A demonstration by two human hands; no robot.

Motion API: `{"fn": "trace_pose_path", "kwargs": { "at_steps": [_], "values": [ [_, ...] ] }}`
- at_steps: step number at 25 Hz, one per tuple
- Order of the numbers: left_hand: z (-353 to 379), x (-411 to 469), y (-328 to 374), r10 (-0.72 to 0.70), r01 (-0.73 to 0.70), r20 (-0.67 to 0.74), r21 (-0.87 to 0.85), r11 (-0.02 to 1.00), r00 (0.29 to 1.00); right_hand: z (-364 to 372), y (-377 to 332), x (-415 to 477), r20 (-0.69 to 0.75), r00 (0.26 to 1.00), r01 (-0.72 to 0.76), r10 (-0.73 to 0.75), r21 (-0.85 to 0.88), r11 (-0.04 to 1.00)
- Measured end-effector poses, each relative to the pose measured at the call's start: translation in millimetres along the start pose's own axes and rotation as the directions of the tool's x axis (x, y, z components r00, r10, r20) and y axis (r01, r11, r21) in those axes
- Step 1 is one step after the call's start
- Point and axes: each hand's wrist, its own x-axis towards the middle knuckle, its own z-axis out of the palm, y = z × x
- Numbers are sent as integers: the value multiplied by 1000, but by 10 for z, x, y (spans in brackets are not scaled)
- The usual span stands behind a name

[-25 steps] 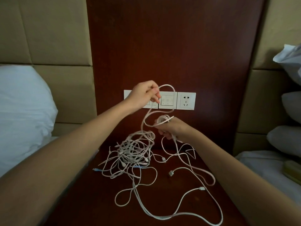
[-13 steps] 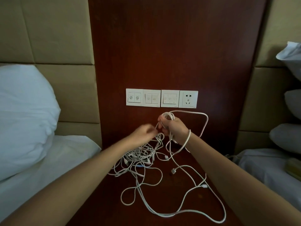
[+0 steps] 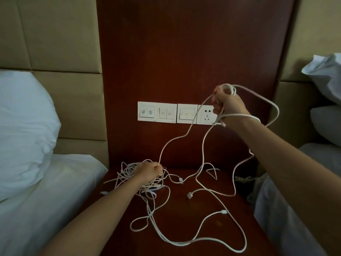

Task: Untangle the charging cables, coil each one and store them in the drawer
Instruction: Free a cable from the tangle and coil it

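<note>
The white charging cables (image 3: 127, 171) lie in a knotted heap at the back left of the dark wooden surface (image 3: 203, 233), with long loose loops trailing toward its front edge. The left hand (image 3: 149, 171) rests on the heap, its fingers (image 3: 159, 166) curled tight and pinching one strand (image 3: 173, 143) that rises toward the right hand (image 3: 227, 105). That hand is raised in front of the wall socket (image 3: 206, 115), its fingers (image 3: 217, 95) closed round a small coil (image 3: 229, 88) of white cable, and a turn crosses the wrist. A loose plug (image 3: 190, 195) lies on the surface among the loops. Switch plates (image 3: 166, 112) sit on the wood panel behind. A bed (image 3: 46, 200) with a pillow (image 3: 24, 117) flanks the left side, and more pillows (image 3: 326, 80) flank the right.
</note>
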Motion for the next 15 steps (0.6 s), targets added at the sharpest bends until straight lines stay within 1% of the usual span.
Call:
{"fn": "trace_pose_path", "kwargs": {
  "at_steps": [1,2,3,4,5,6,7,8,9,10,11,12,13,15],
  "values": [
    [-80,68,109,0,1,-53,18,1000,999,-37,38,-24,8,1000,3,-3,-7,1000],
    [-217,95,240,-4,10,-145,42,999,989,-82,89,-40,18,1000,-2,3,-25,1000],
    [-389,134,340,-11,15,-283,13,1000,959,-129,135,-58,28,999,-17,19,-48,999],
    [-580,178,413,-16,-8,-408,-58,998,913,-176,185,-64,38,998,-41,43,-71,997],
    [-773,237,444,-36,-37,-468,-146,989,883,-202,236,-79,47,996,-71,75,-89,994],
    [-969,276,481,-15,-68,-455,-165,984,890,-217,299,-84,49,993,-105,110,-100,989],
    [-1161,265,527,27,-82,-370,-135,987,929,-211,364,-98,48,988,-140,147,-126,982],
    [-1315,260,556,36,-75,-285,-127,989,958,-199,426,-111,46,980,-180,192,-192,965],
    [-1457,255,576,53,-90,-265,-132,987,963,-177,483,-119,51,966,-227,252,-292,929],
    [-1586,233,586,87,-138,-313,-142,980,946,-152,538,-140,67,943,-277,327,-392,877],
    [-1669,220,589,123,-203,-405,-159,966,906,-109,591,-171,104,913,-309,395,-458,834],
    [-1722,188,612,163,-253,-464,-139,958,871,-40,658,-185,166,884,-313,438,-486,816],
    [-1727,149,634,187,-274,-462,-127,953,867,51,709,-206,241,857,-298,456,-492,818],
    [-1658,69,698,273,-345,-372,-141,928,887,298,815,-226,353,816,-264,458,-478,838]
  ]
}}
